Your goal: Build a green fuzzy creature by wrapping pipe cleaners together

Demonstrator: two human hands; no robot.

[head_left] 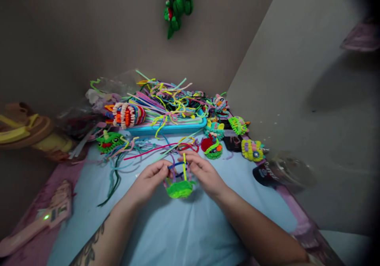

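Pipe-cleaner cage [179, 186], fuzzy and bowl-like at its bright green base [180, 190], with thin upright stems [185, 168] and a blue ring [179, 175]; held over creased pale-blue cloth [178, 234], pinched at its sides by left hand [152, 177] and right hand [206, 173].

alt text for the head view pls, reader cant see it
A left hand and right hand hold a small pipe-cleaner frame with a bright green base over a light blue cloth. Behind it, a blue tray is heaped with multicolored pipe cleaners, with fuzzy figures on both sides.
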